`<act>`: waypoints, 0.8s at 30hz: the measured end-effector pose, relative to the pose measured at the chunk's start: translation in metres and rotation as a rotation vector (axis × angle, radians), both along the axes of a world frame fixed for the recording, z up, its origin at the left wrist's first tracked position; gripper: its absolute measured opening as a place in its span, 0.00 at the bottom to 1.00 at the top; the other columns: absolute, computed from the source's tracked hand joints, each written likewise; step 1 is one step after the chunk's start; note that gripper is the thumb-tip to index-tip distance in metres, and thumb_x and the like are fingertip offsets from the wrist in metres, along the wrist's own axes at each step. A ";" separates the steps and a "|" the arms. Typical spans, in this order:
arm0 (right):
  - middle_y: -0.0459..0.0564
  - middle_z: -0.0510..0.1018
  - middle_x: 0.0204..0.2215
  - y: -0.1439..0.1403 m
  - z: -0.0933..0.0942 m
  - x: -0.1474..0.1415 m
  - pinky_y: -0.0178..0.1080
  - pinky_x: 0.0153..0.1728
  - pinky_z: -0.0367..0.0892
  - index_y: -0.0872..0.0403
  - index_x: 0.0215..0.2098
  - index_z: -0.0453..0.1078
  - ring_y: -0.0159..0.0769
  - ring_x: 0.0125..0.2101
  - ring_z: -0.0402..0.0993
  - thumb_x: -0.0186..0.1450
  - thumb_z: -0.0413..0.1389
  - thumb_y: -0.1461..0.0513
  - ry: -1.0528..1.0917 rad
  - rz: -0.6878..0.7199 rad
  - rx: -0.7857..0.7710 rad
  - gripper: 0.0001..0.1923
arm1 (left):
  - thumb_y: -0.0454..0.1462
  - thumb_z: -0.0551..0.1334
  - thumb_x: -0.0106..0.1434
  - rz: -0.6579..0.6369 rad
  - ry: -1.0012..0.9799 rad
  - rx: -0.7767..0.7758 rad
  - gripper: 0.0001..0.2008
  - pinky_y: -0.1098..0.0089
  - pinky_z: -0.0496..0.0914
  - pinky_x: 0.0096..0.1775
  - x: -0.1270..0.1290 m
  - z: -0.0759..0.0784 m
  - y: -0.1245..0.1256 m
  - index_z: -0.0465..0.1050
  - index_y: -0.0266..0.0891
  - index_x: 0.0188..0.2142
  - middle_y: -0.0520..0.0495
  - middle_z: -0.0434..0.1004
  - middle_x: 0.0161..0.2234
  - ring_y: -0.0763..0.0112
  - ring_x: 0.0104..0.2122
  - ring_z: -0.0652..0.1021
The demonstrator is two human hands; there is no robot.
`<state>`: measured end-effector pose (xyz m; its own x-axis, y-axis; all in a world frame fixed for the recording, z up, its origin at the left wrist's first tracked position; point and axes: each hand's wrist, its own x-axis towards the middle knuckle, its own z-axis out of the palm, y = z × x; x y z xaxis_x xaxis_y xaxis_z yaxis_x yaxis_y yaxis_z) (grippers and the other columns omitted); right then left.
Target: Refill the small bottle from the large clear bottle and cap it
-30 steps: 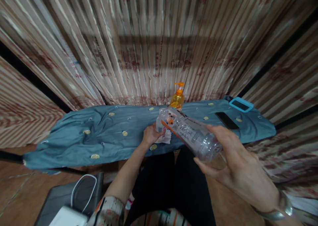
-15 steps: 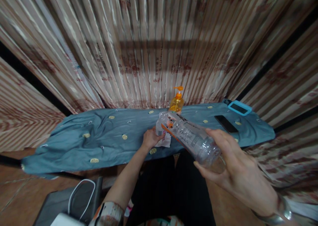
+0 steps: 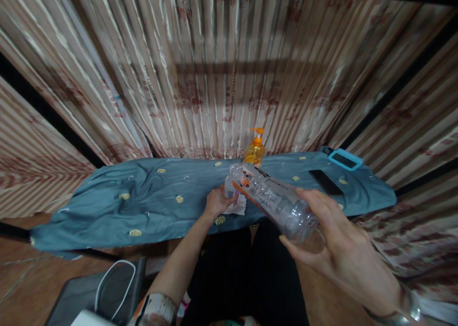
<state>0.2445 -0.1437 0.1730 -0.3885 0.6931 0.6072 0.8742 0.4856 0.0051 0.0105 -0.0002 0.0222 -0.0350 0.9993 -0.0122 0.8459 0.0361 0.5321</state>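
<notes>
My right hand is wrapped round the base of a clear plastic bottle with an orange-and-white printed label. The bottle lies tilted in the air, its neck pointing left and away from me. By the neck, my left hand is closed on a small clear cup-like thing, partly hidden by the fingers and the bottle. A small white packet with pink print lies on the cloth just right of that hand. Behind the bottle neck stands an orange pump bottle.
A blue-green cloth with pineapple prints covers the narrow table. To the right lie a black phone and a light-blue framed device. Pleated curtains hang behind. At lower left, a white cable rests over a grey surface.
Both hands and the bottle keep nearly the same pose. The view has shifted slightly, so the background sits a little lower.
</notes>
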 end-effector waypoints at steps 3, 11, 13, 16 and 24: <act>0.63 0.71 0.51 -0.001 0.000 0.001 0.51 0.46 0.75 0.60 0.61 0.56 0.50 0.47 0.75 0.63 0.55 0.54 -0.004 0.006 -0.002 0.32 | 0.54 0.63 0.57 -0.006 0.004 0.006 0.26 0.70 0.70 0.41 0.000 0.000 0.000 0.74 0.42 0.49 0.44 0.82 0.41 0.59 0.43 0.80; 0.63 0.72 0.51 0.000 0.001 0.003 0.50 0.46 0.75 0.61 0.61 0.56 0.49 0.48 0.75 0.63 0.56 0.54 -0.016 0.003 -0.009 0.33 | 0.55 0.60 0.58 -0.030 0.013 0.041 0.26 0.70 0.70 0.40 -0.001 -0.007 0.003 0.74 0.41 0.48 0.43 0.82 0.41 0.59 0.42 0.80; 0.63 0.71 0.51 0.000 0.001 0.002 0.49 0.45 0.76 0.60 0.61 0.56 0.49 0.48 0.75 0.63 0.55 0.53 -0.015 0.001 -0.008 0.33 | 0.55 0.60 0.58 -0.032 0.022 0.045 0.26 0.71 0.70 0.40 -0.002 -0.007 0.004 0.74 0.41 0.48 0.43 0.82 0.41 0.59 0.42 0.81; 0.63 0.72 0.51 0.001 0.002 0.002 0.48 0.43 0.76 0.60 0.61 0.56 0.48 0.47 0.76 0.63 0.55 0.53 -0.015 -0.002 0.001 0.32 | 0.56 0.60 0.58 -0.031 0.030 0.049 0.27 0.70 0.71 0.40 -0.002 -0.007 0.004 0.73 0.42 0.49 0.43 0.82 0.41 0.59 0.42 0.81; 0.63 0.71 0.52 0.001 0.001 0.004 0.49 0.45 0.75 0.59 0.62 0.55 0.49 0.48 0.75 0.63 0.56 0.54 -0.007 0.002 -0.027 0.33 | 0.55 0.60 0.58 -0.029 0.016 0.041 0.27 0.70 0.70 0.40 -0.001 -0.006 0.003 0.73 0.42 0.49 0.43 0.82 0.42 0.58 0.42 0.80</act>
<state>0.2483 -0.1427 0.1740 -0.3943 0.7084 0.5855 0.8731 0.4876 -0.0020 0.0092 0.0030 0.0157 -0.0054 0.9995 0.0296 0.8548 -0.0107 0.5189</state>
